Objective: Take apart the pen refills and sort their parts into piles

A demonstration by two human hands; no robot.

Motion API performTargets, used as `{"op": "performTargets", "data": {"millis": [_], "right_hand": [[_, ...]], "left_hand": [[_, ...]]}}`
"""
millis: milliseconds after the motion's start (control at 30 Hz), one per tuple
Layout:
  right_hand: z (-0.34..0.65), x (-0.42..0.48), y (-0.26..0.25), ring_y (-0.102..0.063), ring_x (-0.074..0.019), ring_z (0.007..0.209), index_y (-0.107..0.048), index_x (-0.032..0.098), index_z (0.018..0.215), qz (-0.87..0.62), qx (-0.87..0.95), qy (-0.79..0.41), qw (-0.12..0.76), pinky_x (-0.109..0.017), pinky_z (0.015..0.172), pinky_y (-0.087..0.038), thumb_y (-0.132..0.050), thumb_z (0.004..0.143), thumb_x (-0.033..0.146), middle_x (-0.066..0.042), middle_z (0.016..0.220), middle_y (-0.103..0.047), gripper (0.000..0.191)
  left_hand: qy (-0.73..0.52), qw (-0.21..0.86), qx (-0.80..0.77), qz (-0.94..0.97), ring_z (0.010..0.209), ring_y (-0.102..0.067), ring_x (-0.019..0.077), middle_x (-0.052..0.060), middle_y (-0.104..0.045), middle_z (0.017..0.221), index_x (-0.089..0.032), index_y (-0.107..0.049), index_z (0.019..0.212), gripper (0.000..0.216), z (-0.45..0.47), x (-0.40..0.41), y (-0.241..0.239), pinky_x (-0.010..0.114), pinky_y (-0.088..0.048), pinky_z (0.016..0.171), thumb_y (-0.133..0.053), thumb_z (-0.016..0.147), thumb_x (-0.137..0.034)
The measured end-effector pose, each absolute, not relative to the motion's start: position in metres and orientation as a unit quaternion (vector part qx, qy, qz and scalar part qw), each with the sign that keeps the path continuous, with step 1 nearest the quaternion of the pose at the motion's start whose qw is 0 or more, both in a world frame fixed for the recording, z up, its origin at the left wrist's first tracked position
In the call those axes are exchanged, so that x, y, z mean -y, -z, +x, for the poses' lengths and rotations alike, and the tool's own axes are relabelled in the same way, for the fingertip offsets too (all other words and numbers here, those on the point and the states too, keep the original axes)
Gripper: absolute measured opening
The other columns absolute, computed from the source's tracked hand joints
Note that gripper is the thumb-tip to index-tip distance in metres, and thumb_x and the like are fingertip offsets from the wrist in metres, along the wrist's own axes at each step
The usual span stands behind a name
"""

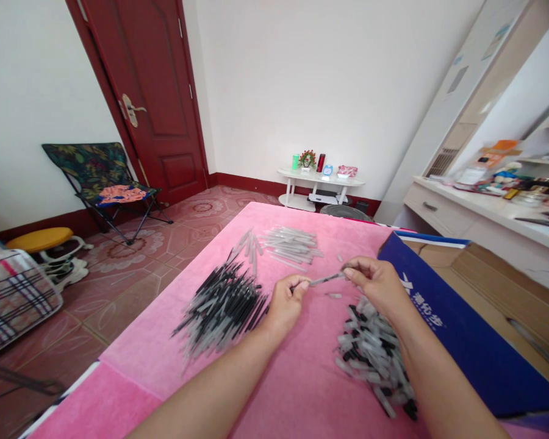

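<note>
Over a pink cloth-covered table (pixel 174 341), both my hands pinch one thin pen part (pixel 326 280) between them. My left hand (pixel 287 300) closes its fingertips on the left end. My right hand (pixel 376 281) grips the right end. A large heap of black and grey pen refills (pixel 222 305) lies to the left of my left hand. Under my right forearm sits a pile of small grey and black pen caps (pixel 375 356). A row of clear pen barrels (pixel 291 244) rests farther back on the cloth.
An open blue cardboard box (pixel 443 323) stands against the table's right side. A folding chair (pixel 103 183) and a dark red door (pixel 150 91) are at the left. A small white table (pixel 318 183) stands by the far wall, a white desk (pixel 485 213) at right.
</note>
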State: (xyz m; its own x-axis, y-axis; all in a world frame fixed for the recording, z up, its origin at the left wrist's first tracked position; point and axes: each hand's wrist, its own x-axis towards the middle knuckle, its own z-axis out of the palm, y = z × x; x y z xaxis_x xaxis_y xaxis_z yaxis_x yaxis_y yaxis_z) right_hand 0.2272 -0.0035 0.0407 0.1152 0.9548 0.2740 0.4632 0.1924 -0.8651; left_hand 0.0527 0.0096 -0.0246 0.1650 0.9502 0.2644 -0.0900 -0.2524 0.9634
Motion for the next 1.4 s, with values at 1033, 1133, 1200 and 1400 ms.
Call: {"op": "performTargets", "data": {"millis": [1033, 1133, 1200, 1400], "right_hand": [[0.229, 0.001, -0.031, -0.047, -0.0104, 0.054, -0.060, 0.014, 0.068, -0.571, 0.616, -0.274, 0.468, -0.022, 0.052, -0.037, -0.059, 0.065, 0.032, 0.000, 0.057, -0.054, 0.018], [0.234, 0.001, -0.032, -0.049, -0.0108, 0.055, -0.062, 0.014, 0.075, -0.576, 0.592, -0.287, 0.485, -0.022, 0.052, -0.039, -0.060, 0.066, 0.037, -0.001, 0.061, -0.056, 0.025], [0.235, 0.001, -0.032, -0.048, -0.0103, 0.055, -0.063, 0.014, 0.078, -0.579, 0.562, -0.294, 0.512, -0.022, 0.051, -0.039, -0.061, 0.065, 0.039, -0.001, 0.062, -0.057, 0.028], [0.226, -0.001, -0.030, -0.048, -0.0086, 0.052, -0.063, 0.016, 0.083, -0.564, 0.511, -0.309, 0.571, -0.021, 0.051, -0.041, -0.061, 0.067, 0.044, 0.000, 0.064, -0.056, 0.031]], "left_hand": [[-0.535, 0.494, -0.354, 0.588, 0.064, -0.044, 0.0128, -0.001, -0.051, 0.062, -0.013, -0.060, 0.072, 0.023, 0.054, -0.009, 0.032, 0.024, -0.033, 0.061, -0.047, 0.077, -0.030], [-0.507, 0.518, -0.346, 0.596, 0.058, -0.041, 0.0111, -0.002, -0.047, 0.057, -0.012, -0.059, 0.065, 0.027, 0.053, -0.009, 0.031, 0.023, -0.031, 0.057, -0.046, 0.078, -0.033], [-0.472, 0.541, -0.328, 0.614, 0.056, -0.040, 0.0102, -0.002, -0.046, 0.054, -0.012, -0.058, 0.059, 0.030, 0.054, -0.006, 0.029, 0.023, -0.030, 0.055, -0.047, 0.077, -0.035], [-0.383, 0.637, -0.277, 0.609, 0.053, -0.045, 0.0100, 0.003, -0.058, 0.062, -0.010, -0.065, 0.076, 0.032, 0.064, 0.007, 0.026, 0.023, -0.035, 0.053, -0.058, 0.068, -0.040]]}}
